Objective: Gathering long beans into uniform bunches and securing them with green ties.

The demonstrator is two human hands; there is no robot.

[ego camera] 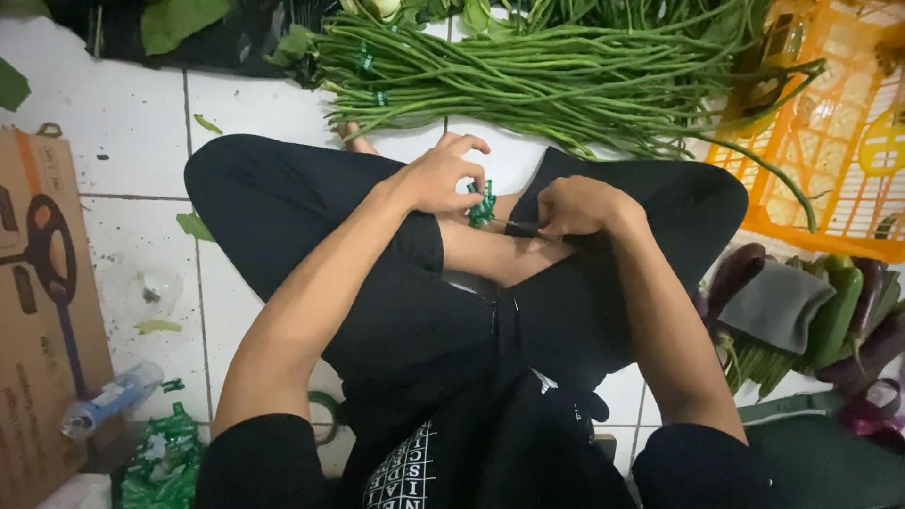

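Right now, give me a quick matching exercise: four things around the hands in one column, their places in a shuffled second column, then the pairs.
Things:
1. long beans
2. orange crate
3. cardboard box
4. green tape bundle

Places:
A. flat on the tiles at the far left
B. pinched in the left hand, near the right hand
C. heaped on the floor ahead of the knees
D. upper right, beside the beans

Pairs: 1-C, 2-D, 3-A, 4-B

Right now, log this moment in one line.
left hand: pinching green tie | right hand: gripping thin dark tool, partly hidden | long beans: ahead on floor
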